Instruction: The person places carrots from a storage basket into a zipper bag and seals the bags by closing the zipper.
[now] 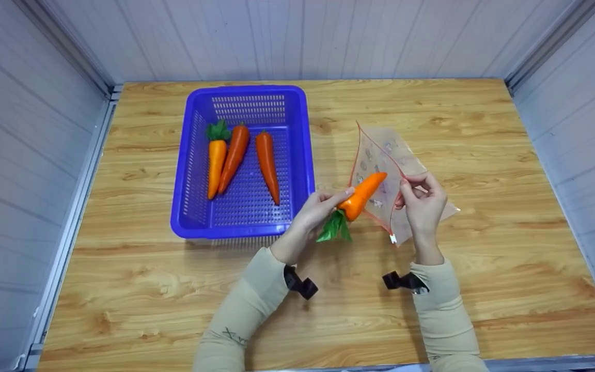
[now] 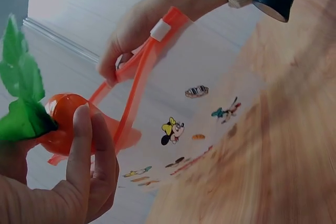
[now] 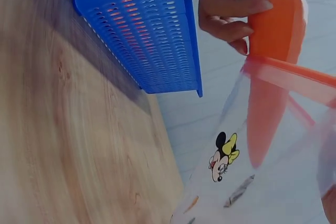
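My left hand [image 1: 316, 211] grips an orange toy carrot [image 1: 362, 197] near its green leafy top [image 1: 335, 226]. The carrot's tip points into the mouth of a clear zip bag [image 1: 405, 155] printed with cartoon figures. In the right wrist view the lower part of the carrot [image 3: 265, 119] shows through the bag's film. My right hand [image 1: 424, 201] pinches the bag's orange-red rim and keeps the mouth spread. A white slider [image 2: 160, 30] sits at one end of the zip in the left wrist view.
A blue plastic basket [image 1: 309, 155] stands left of the bag. Inside it lie a leafy orange carrot [image 1: 217, 165] and two darker carrots, one [image 1: 235, 157] beside it and one [image 1: 267, 165] apart. Pale panels [image 1: 297, 41] wall the wooden table [image 1: 137, 289].
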The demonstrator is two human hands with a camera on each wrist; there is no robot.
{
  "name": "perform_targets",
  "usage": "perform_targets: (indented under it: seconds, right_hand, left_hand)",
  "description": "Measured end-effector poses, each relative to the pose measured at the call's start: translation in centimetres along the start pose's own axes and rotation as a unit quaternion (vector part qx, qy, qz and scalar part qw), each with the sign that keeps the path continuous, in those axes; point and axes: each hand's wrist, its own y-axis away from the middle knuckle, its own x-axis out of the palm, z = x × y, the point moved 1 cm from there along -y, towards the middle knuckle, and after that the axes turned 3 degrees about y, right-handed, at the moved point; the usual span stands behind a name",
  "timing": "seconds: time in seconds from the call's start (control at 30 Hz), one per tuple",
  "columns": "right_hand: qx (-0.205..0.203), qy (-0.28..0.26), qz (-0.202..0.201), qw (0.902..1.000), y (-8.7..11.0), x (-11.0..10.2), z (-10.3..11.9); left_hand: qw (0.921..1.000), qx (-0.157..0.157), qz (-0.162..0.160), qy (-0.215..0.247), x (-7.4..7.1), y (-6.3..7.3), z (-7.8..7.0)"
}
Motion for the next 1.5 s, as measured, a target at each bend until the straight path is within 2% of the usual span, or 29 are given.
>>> perform_targets:
  seconds: [0.17, 0.23, 0.33, 0.37, 0.53, 0.57, 0.6, 0.67, 0.73, 0.77, 0.8, 0.9, 1.0, 1.03, 1.07, 1.13, 1.17, 1.23, 1.3, 1.37, 1.47, 1.5]
  right_hand:
    - [0.01, 0.003, 0.0, 0.9999, 0.0, 0.1, 0.4]
    - [0.009, 0.005, 0.0, 0.9999, 0.0, 0.1, 0.4]
    - [0.01, -0.025, 0.001, 0.9996, -0.1, 0.0, -0.1]
    - [0.012, -0.05, 0.008, 0.9987, -0.4, -0.5, -1.9]
    - [0.026, -0.105, 0.026, 0.9938, -1.4, -1.8, -6.2]
    - [0.021, -0.1, 0.031, 0.9943, -1.7, -2.3, -7.8]
    - [0.013, -0.079, 0.027, 0.9964, -1.7, -2.4, -7.9]
    - [0.01, -0.069, 0.03, 0.9971, -2.2, -3.2, -10.1]
    - [-0.017, -0.048, 0.033, 0.9982, -2.6, -3.9, -12.5]
    - [-0.015, -0.046, 0.031, 0.9983, -2.7, -4.1, -12.7]
    - [-0.006, -0.059, 0.032, 0.9977, -2.4, -3.6, -10.8]
    - [0.006, -0.083, 0.033, 0.996, -2.2, -2.9, -8.3]
    - [0.027, -0.106, 0.027, 0.9936, -1.7, -1.8, -4.4]
    - [0.018, -0.089, 0.024, 0.9956, -2.0, -1.8, -4.7]
    - [0.021, -0.087, 0.021, 0.9958, -1.8, -1.5, -3.8]
    - [0.016, -0.084, 0.02, 0.9962, -1.9, -1.5, -3.5]
    - [0.006, -0.084, 0.025, 0.9961, -2.1, -1.7, -4.0]
    - [0.013, -0.077, 0.024, 0.9967, -2.4, -2.1, -4.9]
    - [-0.003, -0.073, 0.035, 0.9967, -2.9, -2.9, -7.0]
    - [-0.001, -0.076, 0.038, 0.9964, -3.1, -3.1, -7.3]
    - [-0.002, -0.075, 0.03, 0.9967, -2.8, -2.6, -5.7]
    - [0.005, -0.071, 0.022, 0.9972, -2.5, -2.1, -4.2]
  left_hand:
    - [0.9997, 0.006, 0.007, 0.021, 0.1, -0.4, 0.1]
    - [0.9996, 0.001, -0.003, 0.028, 0.2, -0.4, 0.1]
    - [0.9986, -0.004, -0.023, 0.047, 0.5, -0.5, 0.0]
    - [0.9984, -0.007, -0.034, 0.046, 0.5, -0.5, 0.0]
    - [0.9961, -0.011, -0.052, 0.07, 0.7, -0.5, 0.0]
    - [0.9958, -0.011, -0.049, 0.077, 0.6, -0.5, 0.0]
    - [0.9951, -0.01, -0.044, 0.088, 0.6, -0.5, 0.0]
    - [0.9951, -0.009, -0.039, 0.091, 0.5, -0.4, 0.0]
    - [0.9953, -0.006, -0.034, 0.091, 0.5, -0.3, -0.1]
    - [0.9956, -0.003, -0.032, 0.088, 0.5, -0.2, -0.2]
    - [0.996, 0.0, -0.03, 0.084, 0.5, -0.1, -0.3]
    - [0.9975, 0.008, -0.03, 0.064, 0.4, 0.3, -0.6]
    - [0.9987, 0.014, -0.029, 0.038, 0.3, 0.6, -1.1]
    - [0.9991, 0.015, -0.029, 0.027, 0.2, 0.8, -1.2]
    - [0.9994, 0.016, -0.027, 0.012, 0.1, 0.9, -1.4]
    - [0.9993, 0.021, -0.023, -0.022, -0.1, 1.2, -1.9]
    - [0.9987, 0.023, -0.02, -0.04, -0.2, 1.3, -2.2]
    - [0.9965, 0.029, -0.015, -0.077, -0.5, 1.6, -2.8]
    - [0.9935, 0.035, -0.011, -0.108, -0.9, 1.7, -3.4]
    - [0.9908, 0.042, -0.009, -0.128, -1.2, 1.9, -4.2]
    - [0.9875, 0.049, -0.012, -0.149, -1.7, 2.0, -5.5]
    - [0.9867, 0.051, -0.015, -0.154, -1.8, 2.0, -6.0]
